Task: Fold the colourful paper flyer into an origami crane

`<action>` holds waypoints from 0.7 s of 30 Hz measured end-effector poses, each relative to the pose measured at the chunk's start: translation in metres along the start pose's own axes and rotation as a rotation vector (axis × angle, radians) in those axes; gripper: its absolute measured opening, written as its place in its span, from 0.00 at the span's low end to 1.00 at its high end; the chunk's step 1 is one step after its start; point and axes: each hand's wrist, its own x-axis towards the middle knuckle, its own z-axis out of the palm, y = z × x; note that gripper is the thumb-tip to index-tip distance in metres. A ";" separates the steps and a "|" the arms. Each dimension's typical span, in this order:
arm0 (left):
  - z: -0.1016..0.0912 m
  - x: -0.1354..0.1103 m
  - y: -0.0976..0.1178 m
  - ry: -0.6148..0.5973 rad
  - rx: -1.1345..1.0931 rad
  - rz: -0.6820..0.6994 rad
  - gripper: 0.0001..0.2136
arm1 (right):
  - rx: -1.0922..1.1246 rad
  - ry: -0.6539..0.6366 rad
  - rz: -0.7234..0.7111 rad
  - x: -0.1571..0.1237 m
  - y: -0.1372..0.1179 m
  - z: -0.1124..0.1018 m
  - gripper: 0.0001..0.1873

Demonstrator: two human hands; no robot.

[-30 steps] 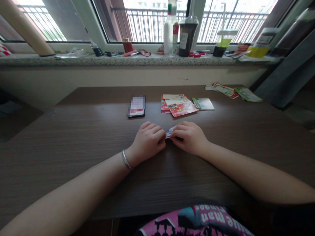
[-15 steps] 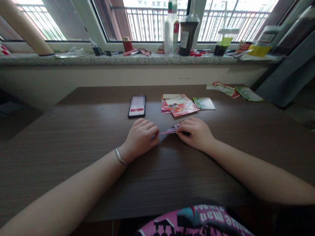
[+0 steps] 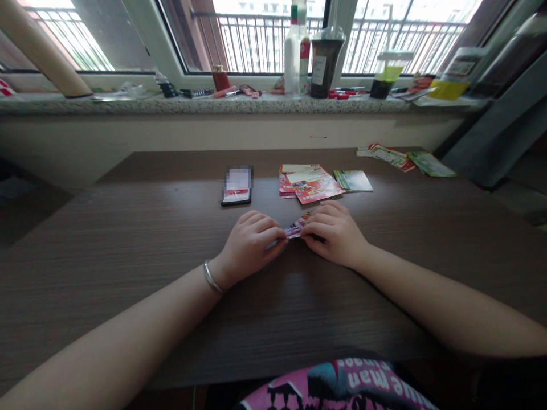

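Small pink-purple printed paper [image 3: 294, 229], folded, sits low over mid tabletop [image 3: 128, 245]. Left hand [image 3: 252, 246] is curled, fingertips pinching its left end. Right hand [image 3: 335, 233] is curled, pinching the right end. On the sill: lidded cup [image 3: 323, 65] of dark drink; second cup [image 3: 386, 77], yellow-green over dark.

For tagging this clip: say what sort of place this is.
Likely a home, at a window desk: wooden table with leaflets and a phone, stone windowsill crowded with bottles and drink cups, balcony railing outside.
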 end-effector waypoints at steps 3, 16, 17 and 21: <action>-0.001 0.002 0.003 0.018 0.023 0.031 0.07 | -0.043 0.044 0.030 0.002 -0.005 0.000 0.05; -0.001 0.004 0.005 -0.001 0.046 0.072 0.09 | -0.074 -0.023 0.063 0.001 -0.005 0.006 0.06; -0.001 0.004 0.004 0.003 0.036 0.061 0.08 | -0.066 -0.016 0.080 0.001 -0.003 0.006 0.06; 0.000 0.002 0.000 0.014 0.029 0.047 0.07 | -0.041 -0.022 0.119 -0.001 0.005 0.005 0.05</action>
